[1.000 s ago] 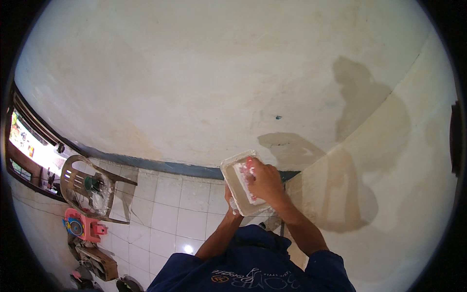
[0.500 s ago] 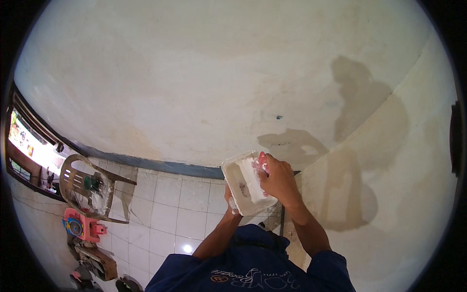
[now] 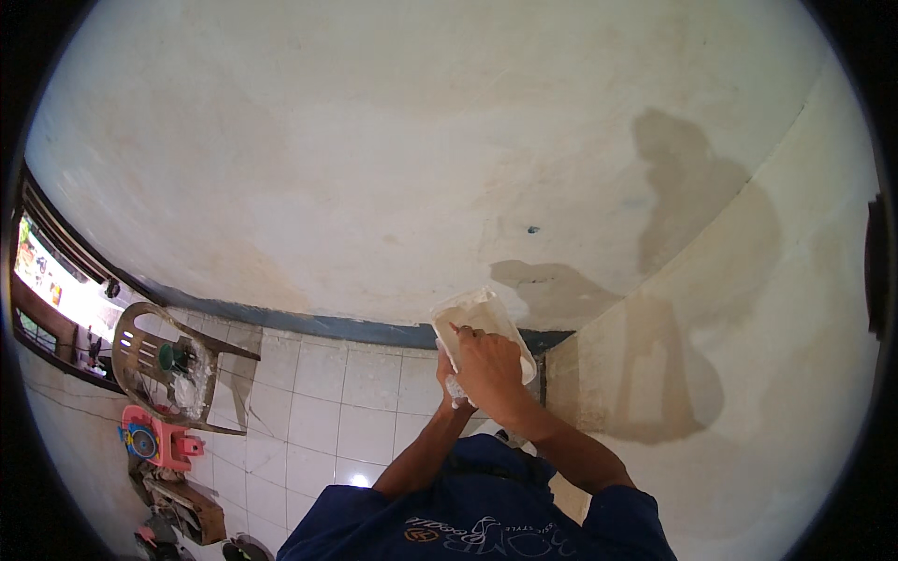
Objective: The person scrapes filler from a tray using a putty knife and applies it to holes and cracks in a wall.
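A white rectangular plastic tub (image 3: pixel 479 301), its inside smeared with pale paste, is tilted in front of my body. My left hand (image 3: pixel 447 379) is closed around the tub's left side from below, partly hidden by the tub and my right arm; white paste clings near its wrist. My right hand (image 3: pixel 490 363) reaches across the tub's opening with fingers curled and pointing left. A red, paste-smeared tool showed in this hand just before; now the hand covers it, so its shape cannot be made out.
A pale patchy wall (image 3: pixel 374 140) with a small dark hole (image 3: pixel 533 229) rises ahead. A brown plastic chair (image 3: pixel 140 337) holding a green container (image 3: pixel 172 356) stands left on the tiled floor (image 3: pixel 313 411). Beside it are a pink stool (image 3: pixel 170 445) and a wooden box (image 3: pixel 198 510).
My right hand has swung from the tub's right rim leftward over its opening, and the red tool has gone out of sight beneath it. My left hand still holds the tub.
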The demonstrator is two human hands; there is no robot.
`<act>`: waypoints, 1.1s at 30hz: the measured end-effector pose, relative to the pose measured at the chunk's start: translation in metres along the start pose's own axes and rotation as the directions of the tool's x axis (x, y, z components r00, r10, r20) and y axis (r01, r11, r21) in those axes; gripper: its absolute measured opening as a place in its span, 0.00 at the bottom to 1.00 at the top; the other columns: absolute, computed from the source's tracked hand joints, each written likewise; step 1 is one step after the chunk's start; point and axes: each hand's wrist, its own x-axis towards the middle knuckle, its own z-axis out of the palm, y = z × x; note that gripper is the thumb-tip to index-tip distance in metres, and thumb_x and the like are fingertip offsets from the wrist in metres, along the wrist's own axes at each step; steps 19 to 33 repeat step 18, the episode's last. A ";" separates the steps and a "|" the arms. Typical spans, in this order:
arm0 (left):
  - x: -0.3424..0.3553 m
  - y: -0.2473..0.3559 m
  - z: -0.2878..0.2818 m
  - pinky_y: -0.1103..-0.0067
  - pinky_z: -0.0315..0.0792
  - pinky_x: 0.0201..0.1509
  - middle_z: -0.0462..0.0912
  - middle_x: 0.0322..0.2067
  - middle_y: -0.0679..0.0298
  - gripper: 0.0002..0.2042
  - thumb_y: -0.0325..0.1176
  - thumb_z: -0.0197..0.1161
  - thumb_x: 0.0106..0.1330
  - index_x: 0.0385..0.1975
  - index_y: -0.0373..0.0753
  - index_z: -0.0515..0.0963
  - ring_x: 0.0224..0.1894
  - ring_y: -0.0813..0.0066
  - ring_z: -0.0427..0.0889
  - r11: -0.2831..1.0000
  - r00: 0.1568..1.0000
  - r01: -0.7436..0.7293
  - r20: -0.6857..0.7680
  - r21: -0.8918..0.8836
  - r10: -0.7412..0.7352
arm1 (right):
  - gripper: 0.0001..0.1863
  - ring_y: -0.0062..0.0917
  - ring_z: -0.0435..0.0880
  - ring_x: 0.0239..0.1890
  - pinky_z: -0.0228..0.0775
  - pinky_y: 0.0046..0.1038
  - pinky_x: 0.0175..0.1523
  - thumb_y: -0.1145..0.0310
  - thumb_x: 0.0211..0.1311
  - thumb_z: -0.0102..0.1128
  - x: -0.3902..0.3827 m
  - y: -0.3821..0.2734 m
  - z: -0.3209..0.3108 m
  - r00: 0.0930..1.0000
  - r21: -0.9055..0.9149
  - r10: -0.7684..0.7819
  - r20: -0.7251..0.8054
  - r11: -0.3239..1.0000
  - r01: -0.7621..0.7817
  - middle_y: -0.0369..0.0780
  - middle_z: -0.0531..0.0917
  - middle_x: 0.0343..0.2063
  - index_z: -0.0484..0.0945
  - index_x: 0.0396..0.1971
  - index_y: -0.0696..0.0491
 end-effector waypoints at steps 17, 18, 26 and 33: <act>0.038 0.011 0.036 0.64 0.57 0.71 0.65 0.65 0.60 0.33 0.60 0.39 0.71 0.68 0.44 0.58 0.66 0.61 0.64 0.977 0.988 -0.051 -0.130 0.206 0.079 | 0.18 0.41 0.86 0.33 0.77 0.40 0.40 0.71 0.46 0.61 0.047 0.022 0.010 0.994 -0.145 0.049 0.099 0.989 -0.035 0.47 0.85 0.31 0.80 0.41 0.58; 0.038 0.011 0.037 0.64 0.57 0.71 0.65 0.65 0.60 0.33 0.60 0.39 0.71 0.68 0.44 0.58 0.66 0.61 0.64 0.977 0.988 -0.053 -0.129 0.207 0.081 | 0.22 0.43 0.86 0.35 0.78 0.39 0.40 0.67 0.46 0.62 0.050 0.015 0.008 0.984 -0.131 0.092 0.150 0.989 -0.072 0.45 0.85 0.34 0.80 0.45 0.55; 0.038 0.011 0.037 0.64 0.57 0.71 0.65 0.65 0.60 0.33 0.60 0.39 0.71 0.68 0.44 0.58 0.66 0.61 0.64 0.977 0.988 -0.053 -0.129 0.207 0.081 | 0.22 0.43 0.86 0.35 0.78 0.39 0.40 0.67 0.46 0.62 0.050 0.015 0.008 0.984 -0.131 0.092 0.150 0.989 -0.072 0.45 0.85 0.34 0.80 0.45 0.55; 0.038 0.011 0.037 0.64 0.57 0.71 0.65 0.65 0.60 0.33 0.60 0.39 0.71 0.68 0.44 0.58 0.66 0.61 0.64 0.977 0.988 -0.053 -0.129 0.207 0.081 | 0.22 0.43 0.86 0.35 0.78 0.39 0.40 0.67 0.46 0.62 0.050 0.015 0.008 0.984 -0.131 0.092 0.150 0.989 -0.072 0.45 0.85 0.34 0.80 0.45 0.55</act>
